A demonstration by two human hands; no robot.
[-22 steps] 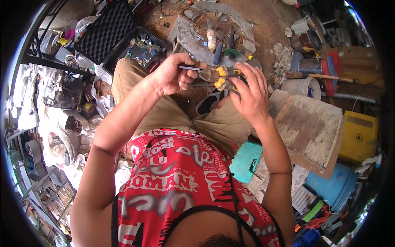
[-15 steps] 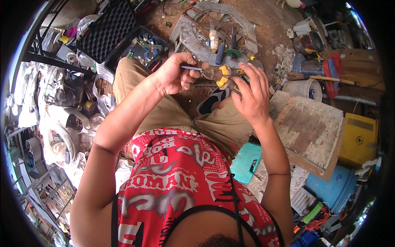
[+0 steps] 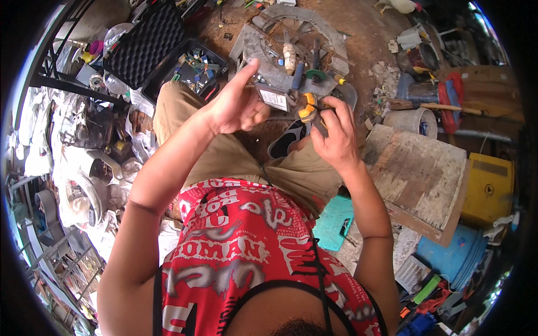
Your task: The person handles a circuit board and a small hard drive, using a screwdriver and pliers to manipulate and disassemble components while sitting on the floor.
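My left hand (image 3: 232, 106) has its thumb raised and its other fingers curled at the left end of a small flat rectangular part (image 3: 273, 99) with a white printed label. The label faces up toward me. In my right hand (image 3: 338, 131) are pliers (image 3: 307, 110) with yellow and black grips, fingers wrapped round the handles. The pliers' jaws point left and meet the labelled part's right end; whether they grip it I cannot tell. Both hands are above the ground in front of my lap.
Beyond my hands, a round slatted stand (image 3: 330, 36) bears several tools, one with a blue handle (image 3: 298, 75). An opened black foam-lined case (image 3: 148, 47) holds small circuit boards. A wooden board (image 3: 417, 168), a turquoise case (image 3: 334, 223) and a yellow box (image 3: 488, 187) lie to the right.
The flat part has turned from edge-on to show its labelled face. My left thumb has lifted away from the fingers. My right fingers have closed further round the pliers' handles.
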